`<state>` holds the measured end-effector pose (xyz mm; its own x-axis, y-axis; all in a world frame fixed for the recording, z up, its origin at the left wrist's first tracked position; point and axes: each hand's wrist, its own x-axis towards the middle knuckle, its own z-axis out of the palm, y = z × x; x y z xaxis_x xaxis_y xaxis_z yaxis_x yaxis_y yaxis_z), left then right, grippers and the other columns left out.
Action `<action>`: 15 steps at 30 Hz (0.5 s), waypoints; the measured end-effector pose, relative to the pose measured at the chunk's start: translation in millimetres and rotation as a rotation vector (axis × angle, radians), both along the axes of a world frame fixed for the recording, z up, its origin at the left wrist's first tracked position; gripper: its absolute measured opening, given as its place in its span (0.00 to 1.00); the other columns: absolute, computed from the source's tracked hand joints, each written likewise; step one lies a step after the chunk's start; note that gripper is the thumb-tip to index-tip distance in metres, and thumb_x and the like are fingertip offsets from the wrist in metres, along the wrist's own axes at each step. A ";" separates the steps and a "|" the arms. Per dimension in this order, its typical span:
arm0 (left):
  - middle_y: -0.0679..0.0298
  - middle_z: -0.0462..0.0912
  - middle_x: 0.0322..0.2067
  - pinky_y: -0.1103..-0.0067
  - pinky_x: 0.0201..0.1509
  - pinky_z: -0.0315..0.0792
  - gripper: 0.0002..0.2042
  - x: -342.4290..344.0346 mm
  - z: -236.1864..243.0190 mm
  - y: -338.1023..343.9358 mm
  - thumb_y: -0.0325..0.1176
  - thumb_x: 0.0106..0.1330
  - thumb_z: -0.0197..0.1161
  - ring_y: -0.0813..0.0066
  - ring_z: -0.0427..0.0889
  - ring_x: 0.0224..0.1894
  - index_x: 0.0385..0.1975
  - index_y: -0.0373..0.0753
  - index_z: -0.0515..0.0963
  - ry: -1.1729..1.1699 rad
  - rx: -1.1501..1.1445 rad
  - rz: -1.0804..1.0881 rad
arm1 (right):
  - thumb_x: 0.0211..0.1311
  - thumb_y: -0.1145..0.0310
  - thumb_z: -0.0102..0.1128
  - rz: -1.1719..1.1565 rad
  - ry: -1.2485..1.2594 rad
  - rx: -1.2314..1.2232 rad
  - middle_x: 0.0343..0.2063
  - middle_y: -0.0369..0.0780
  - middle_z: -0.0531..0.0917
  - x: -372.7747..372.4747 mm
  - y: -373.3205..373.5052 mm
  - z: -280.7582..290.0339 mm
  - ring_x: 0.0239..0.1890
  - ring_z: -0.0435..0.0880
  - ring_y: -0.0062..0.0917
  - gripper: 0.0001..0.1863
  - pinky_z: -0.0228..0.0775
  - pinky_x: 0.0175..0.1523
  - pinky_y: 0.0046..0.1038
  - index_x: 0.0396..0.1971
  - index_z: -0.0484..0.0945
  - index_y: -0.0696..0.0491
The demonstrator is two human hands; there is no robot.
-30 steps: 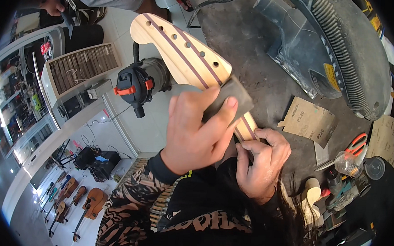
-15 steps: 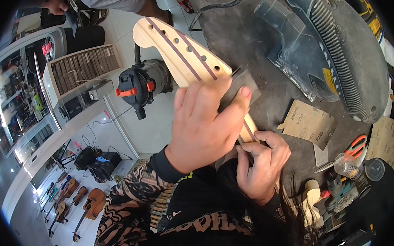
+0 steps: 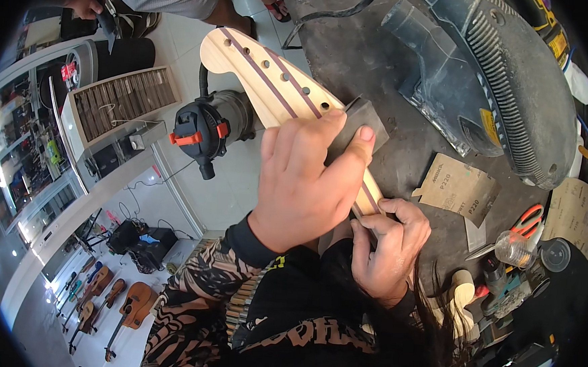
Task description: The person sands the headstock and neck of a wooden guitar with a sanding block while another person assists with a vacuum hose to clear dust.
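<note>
A pale wooden guitar neck (image 3: 266,87) with dark lengthwise stripes runs from upper left to lower right. Several tuner holes pierce its headstock, which points away from me. My left hand (image 3: 308,177) pinches a flat grey rectangular piece (image 3: 369,117) between thumb and fingers, pressed against the neck just below the headstock. Whether this piece is a scraper or an abrasive sheet I cannot tell. Lower down, my right hand (image 3: 394,247) is closed around the neck, thumb and fingers on its edges. The neck's lower end is hidden behind my hands and body.
A dark workbench (image 3: 355,59) carries a large dusty grey power tool (image 3: 508,89), brown sandpaper sheets (image 3: 455,186), orange-handled scissors (image 3: 527,221) and a clear plastic cup (image 3: 512,249). A black vacuum (image 3: 206,128) stands on the floor. Another person's hand (image 3: 86,6) shows upper left; guitars (image 3: 138,305) hang lower left.
Both hands keep their grips, the left on the grey piece and the right on the neck. The view has shifted slightly; any movement of the grey piece along the neck is very small.
</note>
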<state>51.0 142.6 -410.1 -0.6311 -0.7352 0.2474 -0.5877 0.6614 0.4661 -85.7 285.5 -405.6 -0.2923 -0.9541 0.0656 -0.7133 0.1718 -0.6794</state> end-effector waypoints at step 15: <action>0.53 0.80 0.59 0.63 0.55 0.71 0.25 -2.6 -1.9 7.4 0.29 0.55 0.84 0.55 0.79 0.51 0.55 0.42 0.89 0.020 0.005 0.052 | 0.49 0.78 0.81 0.008 -0.002 0.019 0.53 0.41 0.83 -0.3 2.2 -1.9 0.54 0.81 0.41 0.23 0.67 0.58 0.43 0.45 0.82 0.47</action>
